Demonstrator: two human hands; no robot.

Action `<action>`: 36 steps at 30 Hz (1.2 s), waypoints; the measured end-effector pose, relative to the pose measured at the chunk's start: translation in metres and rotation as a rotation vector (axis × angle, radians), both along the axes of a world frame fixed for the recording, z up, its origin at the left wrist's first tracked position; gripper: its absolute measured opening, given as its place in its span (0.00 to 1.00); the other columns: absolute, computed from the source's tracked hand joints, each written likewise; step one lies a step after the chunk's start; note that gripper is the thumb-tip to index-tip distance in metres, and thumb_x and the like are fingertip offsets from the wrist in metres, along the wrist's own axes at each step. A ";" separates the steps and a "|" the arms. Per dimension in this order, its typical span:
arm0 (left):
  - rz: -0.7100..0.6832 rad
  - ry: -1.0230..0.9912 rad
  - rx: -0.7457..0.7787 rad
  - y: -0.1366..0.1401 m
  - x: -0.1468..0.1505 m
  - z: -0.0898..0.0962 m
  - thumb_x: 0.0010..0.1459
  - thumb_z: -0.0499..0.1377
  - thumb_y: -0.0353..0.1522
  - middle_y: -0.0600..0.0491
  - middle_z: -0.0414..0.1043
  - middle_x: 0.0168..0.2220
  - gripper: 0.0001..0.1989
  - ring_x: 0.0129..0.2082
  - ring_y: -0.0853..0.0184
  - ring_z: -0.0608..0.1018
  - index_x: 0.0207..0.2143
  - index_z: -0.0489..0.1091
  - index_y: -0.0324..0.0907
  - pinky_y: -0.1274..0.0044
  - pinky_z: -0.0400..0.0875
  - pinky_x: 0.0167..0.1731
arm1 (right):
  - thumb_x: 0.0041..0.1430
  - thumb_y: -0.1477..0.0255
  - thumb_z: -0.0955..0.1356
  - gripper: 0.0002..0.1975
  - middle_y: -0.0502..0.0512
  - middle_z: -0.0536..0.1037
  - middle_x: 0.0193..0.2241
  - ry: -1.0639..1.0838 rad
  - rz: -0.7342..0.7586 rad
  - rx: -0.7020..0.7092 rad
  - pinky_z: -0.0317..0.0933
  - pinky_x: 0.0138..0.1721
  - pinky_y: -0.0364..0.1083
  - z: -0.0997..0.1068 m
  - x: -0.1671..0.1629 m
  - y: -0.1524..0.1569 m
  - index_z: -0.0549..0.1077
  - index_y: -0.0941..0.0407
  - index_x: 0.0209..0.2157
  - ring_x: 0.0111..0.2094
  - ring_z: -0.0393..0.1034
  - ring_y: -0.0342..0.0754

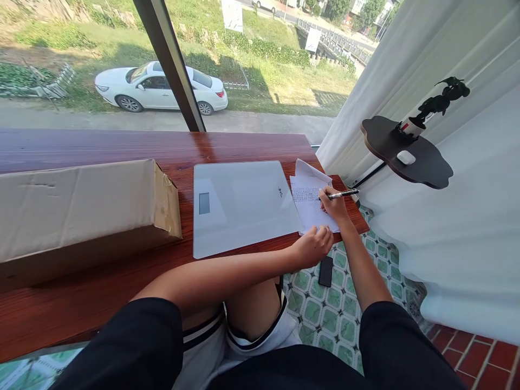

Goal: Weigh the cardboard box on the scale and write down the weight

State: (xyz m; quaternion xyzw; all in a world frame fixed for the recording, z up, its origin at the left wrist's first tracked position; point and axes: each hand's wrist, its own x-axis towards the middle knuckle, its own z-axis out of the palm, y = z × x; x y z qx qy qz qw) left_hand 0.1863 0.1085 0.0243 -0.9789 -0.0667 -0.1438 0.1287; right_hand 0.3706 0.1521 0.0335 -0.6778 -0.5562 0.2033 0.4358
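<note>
My right hand (333, 203) grips a black and silver pen (343, 193) with its tip on a white sheet of paper (311, 203) that carries a printed block of small text. The paper lies at the right end of a reddish wooden table (244, 146). My left hand (314, 245) is curled into a loose fist and rests on the near edge of the paper at the table's front edge; it holds nothing that I can see.
A flat white glass scale (241, 206) lies left of the paper. A long cardboard box (81, 208) fills the table's left side. A dark phone (325, 271) lies on the tiled floor. To the right are a white curtain and a small dark shelf (406, 154).
</note>
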 end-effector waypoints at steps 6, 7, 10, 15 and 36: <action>0.001 -0.012 0.008 0.000 0.001 -0.001 0.68 0.41 0.29 0.36 0.72 0.54 0.24 0.49 0.59 0.75 0.57 0.67 0.27 0.71 0.68 0.41 | 0.63 0.57 0.63 0.19 0.48 0.65 0.14 0.044 -0.032 0.022 0.55 0.18 0.43 -0.001 0.002 0.000 0.62 0.54 0.24 0.15 0.61 0.43; 0.001 -0.010 0.005 0.000 0.001 -0.001 0.68 0.41 0.29 0.36 0.72 0.55 0.24 0.49 0.59 0.75 0.57 0.67 0.27 0.71 0.68 0.41 | 0.63 0.57 0.63 0.19 0.48 0.65 0.14 0.045 -0.030 0.017 0.55 0.18 0.43 -0.001 0.003 0.001 0.62 0.54 0.24 0.15 0.61 0.43; 0.007 0.001 0.006 0.000 0.000 0.000 0.68 0.41 0.29 0.35 0.71 0.55 0.25 0.50 0.58 0.74 0.59 0.66 0.27 0.70 0.68 0.41 | 0.64 0.57 0.63 0.19 0.48 0.65 0.14 0.031 -0.019 0.000 0.55 0.18 0.41 -0.001 0.003 0.000 0.61 0.54 0.24 0.15 0.61 0.42; 0.002 0.022 0.001 0.000 -0.001 0.002 0.68 0.41 0.29 0.35 0.71 0.55 0.24 0.49 0.59 0.74 0.58 0.66 0.28 0.70 0.67 0.40 | 0.65 0.58 0.63 0.19 0.48 0.66 0.15 -0.011 -0.008 -0.005 0.57 0.20 0.42 -0.003 0.003 0.000 0.61 0.55 0.24 0.17 0.62 0.42; 0.004 0.002 0.002 0.000 0.002 -0.005 0.67 0.42 0.29 0.35 0.70 0.56 0.23 0.50 0.58 0.74 0.57 0.67 0.28 0.70 0.67 0.41 | 0.63 0.54 0.63 0.21 0.49 0.66 0.15 -0.021 -0.052 -0.021 0.58 0.20 0.45 0.001 0.000 0.000 0.60 0.54 0.24 0.16 0.62 0.44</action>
